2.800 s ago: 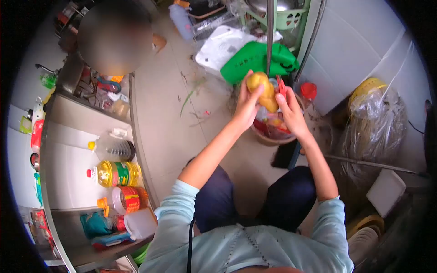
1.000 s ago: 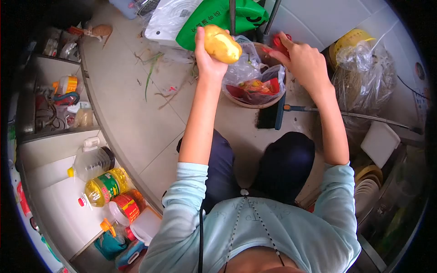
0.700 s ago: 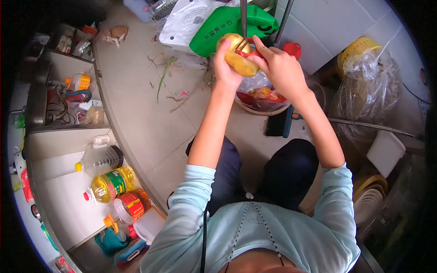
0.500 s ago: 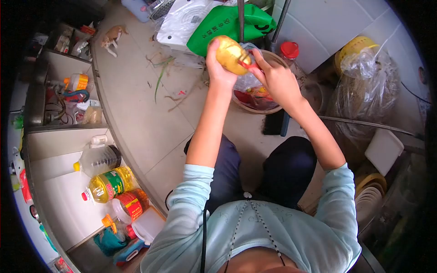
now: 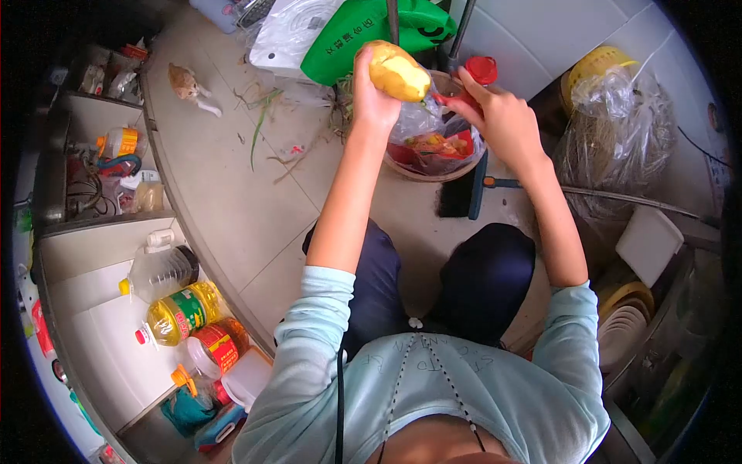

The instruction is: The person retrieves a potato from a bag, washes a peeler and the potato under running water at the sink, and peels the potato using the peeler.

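Observation:
My left hand (image 5: 374, 104) is wrapped round a large potato (image 5: 398, 72). Its skin is partly stripped, with pale yellow flesh showing on the upper and right side. My right hand (image 5: 504, 124) is closed on a red peeler (image 5: 447, 100), much of which the fingers hide. The peeler is just right of the potato's lower end, with a small gap between them. Below both hands stands a waste bin (image 5: 421, 175) lined with a clear plastic bag, with red and orange scraps inside.
A broom (image 5: 462, 197) lies beside the bin. Behind are a green bag (image 5: 359, 42) and a red-lidded jar (image 5: 481, 69). A cat (image 5: 188, 83) lies on the floor at left. An oil bottle (image 5: 184, 313) and other bottles fill the left cabinet. A plastic-wrapped bundle (image 5: 610, 147) stands at right.
The peeler has moved off the potato to the right with my right hand. The potato is slightly higher in view, and its peeled side is turned more toward me. The cat has shifted its pose.

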The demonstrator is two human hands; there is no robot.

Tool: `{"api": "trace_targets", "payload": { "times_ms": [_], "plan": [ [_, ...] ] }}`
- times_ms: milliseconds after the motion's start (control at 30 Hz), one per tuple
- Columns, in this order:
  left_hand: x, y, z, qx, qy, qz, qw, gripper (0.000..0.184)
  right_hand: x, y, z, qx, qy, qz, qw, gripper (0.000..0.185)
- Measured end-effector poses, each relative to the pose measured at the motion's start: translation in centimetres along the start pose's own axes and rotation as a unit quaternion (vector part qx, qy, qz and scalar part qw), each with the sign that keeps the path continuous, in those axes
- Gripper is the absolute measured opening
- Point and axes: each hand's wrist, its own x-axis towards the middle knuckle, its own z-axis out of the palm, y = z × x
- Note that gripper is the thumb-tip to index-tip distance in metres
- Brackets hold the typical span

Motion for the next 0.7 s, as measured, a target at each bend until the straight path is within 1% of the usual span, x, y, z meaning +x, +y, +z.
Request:
{"api": "trace_targets", "payload": {
  "times_ms": [100, 300, 333, 400, 433, 500, 533, 567, 600, 633, 667, 700],
  "plan": [
    [-0.1, -0.6, 0.0, 0.022, 0.008, -0.011, 1.000, 0.038, 1.5, -1.0, 0.1, 0.052, 0.050, -0.016, 0.997, 0.047],
    [-0.9, -0.3, 0.5, -0.015, -0.053, -0.043, 0.998, 0.037, 2.7, -2.2, 1.3, 0.114, 0.024, -0.009, 0.993, 0.046],
    [-1.2, -0.3, 0.4, -0.023, -0.042, -0.041, 0.998, 0.036, 2.4, -2.3, 1.5, 0.127, 0.021, -0.011, 0.992, 0.046],
    [-1.3, -0.3, 0.7, -0.039, -0.026, -0.038, 0.998, 0.036, 1.4, -1.7, 2.1, 0.164, 0.069, -0.041, 0.983, 0.045],
    [-1.3, -0.5, 0.7, -0.021, -0.022, -0.028, 0.999, 0.036, 0.8, -1.4, 2.2, 0.184, 0.093, -0.055, 0.977, 0.045],
    [-1.0, -1.0, 0.9, 0.011, -0.017, -0.001, 1.000, 0.036, -0.3, -0.5, 1.9, 0.157, 0.039, -0.028, 0.986, 0.044],
    [-0.7, -1.2, 0.7, 0.008, -0.019, -0.011, 1.000, 0.035, -0.7, -0.1, 1.8, 0.146, 0.010, -0.013, 0.989, 0.044],
    [-0.4, -1.5, 0.3, 0.006, -0.019, -0.023, 1.000, 0.035, -1.0, 0.1, 1.9, 0.183, 0.003, 0.012, 0.983, 0.044],
    [-0.3, -1.6, 0.5, 0.002, -0.024, -0.035, 0.999, 0.035, -1.5, 0.2, 1.8, 0.143, -0.043, 0.012, 0.989, 0.044],
    [-0.2, -1.0, 0.5, 0.002, -0.060, -0.047, 0.997, 0.035, -2.0, 0.4, 1.9, 0.098, -0.085, 0.009, 0.991, 0.044],
    [-0.2, -0.7, 0.3, -0.086, -0.021, -0.051, 0.995, 0.035, -2.8, 0.5, 2.4, 0.056, -0.129, 0.009, 0.990, 0.044],
    [0.3, 0.1, 0.0, -0.091, -0.035, -0.043, 0.994, 0.035, -3.5, 0.4, 3.1, 0.055, -0.142, 0.016, 0.988, 0.044]
  ]
}}
